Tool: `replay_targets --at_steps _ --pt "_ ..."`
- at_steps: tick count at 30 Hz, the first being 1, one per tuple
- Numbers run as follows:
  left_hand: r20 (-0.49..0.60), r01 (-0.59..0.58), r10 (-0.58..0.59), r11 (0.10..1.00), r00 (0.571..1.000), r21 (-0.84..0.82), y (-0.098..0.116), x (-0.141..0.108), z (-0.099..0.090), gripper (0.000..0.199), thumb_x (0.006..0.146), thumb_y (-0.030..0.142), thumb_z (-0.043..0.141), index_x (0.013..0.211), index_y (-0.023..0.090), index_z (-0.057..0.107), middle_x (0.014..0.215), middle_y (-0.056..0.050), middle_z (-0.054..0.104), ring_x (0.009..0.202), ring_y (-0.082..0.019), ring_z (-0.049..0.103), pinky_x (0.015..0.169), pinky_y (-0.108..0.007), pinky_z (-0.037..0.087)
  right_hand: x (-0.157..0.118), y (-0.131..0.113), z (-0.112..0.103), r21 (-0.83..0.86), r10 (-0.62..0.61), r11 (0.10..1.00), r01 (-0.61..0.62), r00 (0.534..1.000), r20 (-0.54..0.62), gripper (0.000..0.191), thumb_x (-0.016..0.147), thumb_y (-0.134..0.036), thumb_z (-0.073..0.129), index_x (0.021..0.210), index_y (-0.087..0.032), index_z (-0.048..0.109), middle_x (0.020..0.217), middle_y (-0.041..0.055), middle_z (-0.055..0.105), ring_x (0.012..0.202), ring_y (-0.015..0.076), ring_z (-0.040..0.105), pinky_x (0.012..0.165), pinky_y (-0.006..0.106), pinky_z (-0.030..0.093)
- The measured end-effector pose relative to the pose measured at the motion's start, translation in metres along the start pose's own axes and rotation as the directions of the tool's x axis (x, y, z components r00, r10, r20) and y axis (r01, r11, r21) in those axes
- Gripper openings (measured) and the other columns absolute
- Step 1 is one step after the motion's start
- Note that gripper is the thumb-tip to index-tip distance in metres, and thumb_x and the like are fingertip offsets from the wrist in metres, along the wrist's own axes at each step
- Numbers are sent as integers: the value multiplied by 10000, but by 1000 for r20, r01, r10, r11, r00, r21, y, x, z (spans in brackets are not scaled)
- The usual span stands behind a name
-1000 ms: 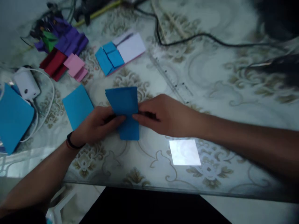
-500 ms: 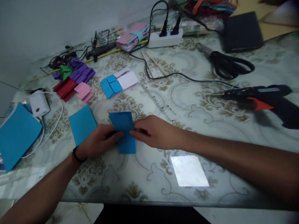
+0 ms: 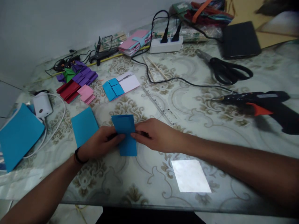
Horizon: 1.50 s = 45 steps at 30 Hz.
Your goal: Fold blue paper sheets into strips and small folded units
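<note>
A folded piece of blue paper (image 3: 127,144) is held upright just above the table between both hands. My left hand (image 3: 102,141) pinches its left edge, thumb on the near face and the other fingers behind. My right hand (image 3: 155,135) grips the right edge in the same way, closed with the thumb in front. The paper's top edge shows doubled layers. A flat blue sheet (image 3: 84,124) lies partly under my left wrist. To the right of my forearm's near side rests a white square of paper (image 3: 191,175). A clear ruler (image 3: 160,105) lies beyond my right hand.
At right are a glue gun (image 3: 257,99), black scissors (image 3: 230,70) and a dark box (image 3: 240,40). A white power strip (image 3: 166,46) stands behind. Folded blue-and-white paper (image 3: 113,89), purple paper (image 3: 85,76), red paper (image 3: 68,91) and a white charger (image 3: 42,105) sit at left.
The view has shifted slightly, so everything appears a little lower and mostly further right. Both hands keep hold of the folded blue paper, with hardly any movement against it.
</note>
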<state>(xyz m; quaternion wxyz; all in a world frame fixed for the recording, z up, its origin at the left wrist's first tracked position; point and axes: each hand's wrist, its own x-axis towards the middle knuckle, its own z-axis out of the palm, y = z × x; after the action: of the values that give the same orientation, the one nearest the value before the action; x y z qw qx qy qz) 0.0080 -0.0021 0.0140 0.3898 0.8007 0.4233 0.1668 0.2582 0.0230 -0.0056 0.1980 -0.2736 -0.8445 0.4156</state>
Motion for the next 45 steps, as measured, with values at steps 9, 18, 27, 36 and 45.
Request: replay_targets --at_steps 9,18,27,36,45 --pt "1 -14 14 1000 1000 3 0 0 0 402 1039 322 564 675 159 518 566 59 423 517 -73 342 491 -221 278 0 0 0 15 24 1000 -25 999 26 362 1034 -380 454 731 -183 476 638 -18 524 581 95 430 607 275 244" --pt "1 12 -12 1000 1000 19 2 0 0 426 1037 337 559 654 159 500 562 53 430 522 -74 376 489 -220 288 0 -1 0 13 17 1000 -17 1000 15 343 1032 -357 466 737 -184 470 634 -25 508 577 91 429 609 268 246" --pt "5 16 -16 1000 1000 13 1 0 1 401 1035 317 562 672 148 535 577 58 439 529 -68 371 485 -205 276 0 3 3 16 -13 1000 13 1000 -17 343 1033 -345 474 736 -173 493 627 -27 512 572 79 424 608 259 241" --pt "-2 17 -17 1000 1000 17 1 0 0 386 1030 318 559 688 139 570 585 57 450 540 -66 385 503 -198 297 0 2 2 11 -2 1000 2 1000 -15 340 1029 -340 478 734 -172 487 619 -32 499 572 75 412 608 260 242" --pt "-6 -10 10 1000 1000 9 1 0 1 380 1033 303 564 690 140 563 583 60 451 536 -62 378 495 -200 291 -1 1 2 8 -2 1000 2 1000 -9 341 1031 -335 478 732 -172 490 624 -29 509 572 74 411 602 256 246"
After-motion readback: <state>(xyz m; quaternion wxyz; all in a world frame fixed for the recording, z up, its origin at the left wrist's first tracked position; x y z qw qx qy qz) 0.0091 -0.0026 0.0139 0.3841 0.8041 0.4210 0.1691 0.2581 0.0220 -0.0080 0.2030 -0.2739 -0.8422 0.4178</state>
